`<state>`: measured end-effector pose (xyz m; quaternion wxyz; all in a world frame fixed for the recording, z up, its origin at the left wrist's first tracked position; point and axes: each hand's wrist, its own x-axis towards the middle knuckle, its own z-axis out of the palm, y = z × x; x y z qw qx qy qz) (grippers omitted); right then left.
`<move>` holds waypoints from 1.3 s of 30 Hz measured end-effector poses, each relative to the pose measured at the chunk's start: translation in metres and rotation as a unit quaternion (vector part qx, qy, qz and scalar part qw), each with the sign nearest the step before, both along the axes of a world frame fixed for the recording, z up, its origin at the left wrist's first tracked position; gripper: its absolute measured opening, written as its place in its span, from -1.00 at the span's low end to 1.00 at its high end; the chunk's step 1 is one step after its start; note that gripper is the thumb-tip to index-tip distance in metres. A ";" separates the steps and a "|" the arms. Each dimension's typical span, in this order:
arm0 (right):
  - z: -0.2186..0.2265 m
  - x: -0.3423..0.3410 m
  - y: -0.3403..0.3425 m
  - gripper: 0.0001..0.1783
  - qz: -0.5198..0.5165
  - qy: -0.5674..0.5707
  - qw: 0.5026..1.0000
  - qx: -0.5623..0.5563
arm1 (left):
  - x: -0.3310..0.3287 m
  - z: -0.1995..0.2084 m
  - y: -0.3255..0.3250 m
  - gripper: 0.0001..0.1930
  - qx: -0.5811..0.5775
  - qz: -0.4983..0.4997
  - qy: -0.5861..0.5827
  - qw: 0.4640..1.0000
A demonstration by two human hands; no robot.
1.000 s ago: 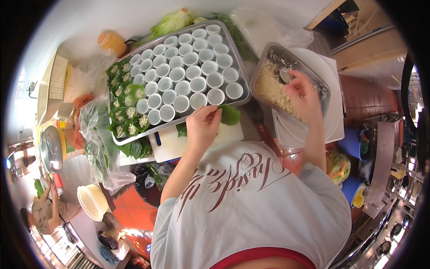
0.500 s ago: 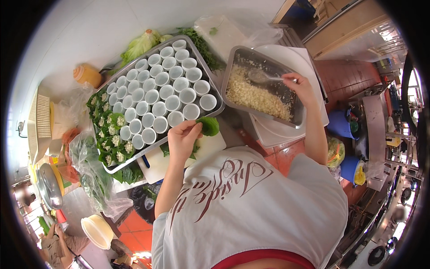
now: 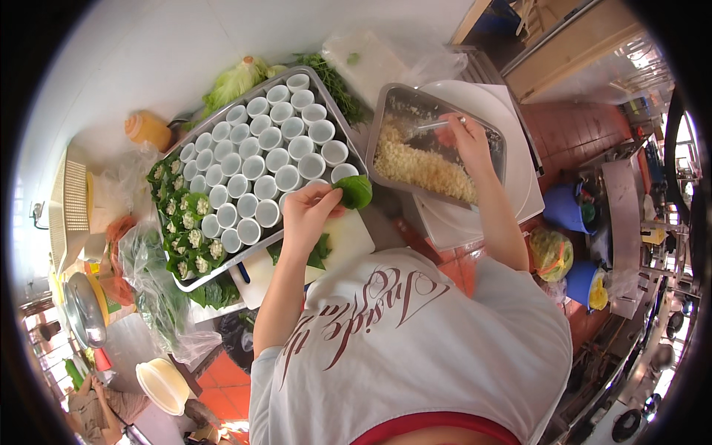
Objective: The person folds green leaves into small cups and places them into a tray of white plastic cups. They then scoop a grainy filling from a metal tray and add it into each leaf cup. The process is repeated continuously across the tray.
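Observation:
Between its fingers my left hand (image 3: 309, 211) pinches a rounded green leaf (image 3: 357, 192), just off the near right corner of a large metal tray (image 3: 354, 127). Rows of small white cups (image 3: 288, 178) stand in that tray. Along its left side, several cups hold green leaves with a pale chopped filling (image 3: 195, 238). My right hand (image 3: 466, 139) is closed round the handle of a spoon (image 3: 425, 127), whose bowl dips toward the pale chopped food (image 3: 415, 165) in a deep metal pan (image 3: 495, 167).
More leaves (image 3: 320, 252) lie on a white cutting board (image 3: 356, 236) below the tray. A lettuce (image 3: 241, 83), green herbs (image 3: 337, 93) and an orange bottle (image 3: 147, 131) sit behind it. Clear plastic bags (image 3: 159, 289) hang at the left. Blue bins (image 3: 567, 208) stand on the red floor.
My right hand has moved left over the pan, bringing the spoon toward the far left part of the food. My left hand, still with the leaf, has shifted slightly right.

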<state>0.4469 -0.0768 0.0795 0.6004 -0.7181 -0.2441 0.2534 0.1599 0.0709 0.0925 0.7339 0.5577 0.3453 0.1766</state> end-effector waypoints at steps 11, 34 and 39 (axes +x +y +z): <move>0.041 -0.014 -0.040 -0.73 -0.081 0.049 0.984 0.151 | 0.085 0.006 0.003 -0.84 0.083 -0.050 -0.018 0.995; -0.033 0.021 -0.045 -0.71 -0.095 -0.178 0.978 -0.046 | 0.025 -0.010 0.021 -0.83 0.042 0.057 -0.039 0.997; -0.042 0.026 -0.059 -0.61 -0.135 -0.344 0.921 -0.124 | -0.086 -0.018 0.058 -0.83 0.070 0.246 -0.024 0.966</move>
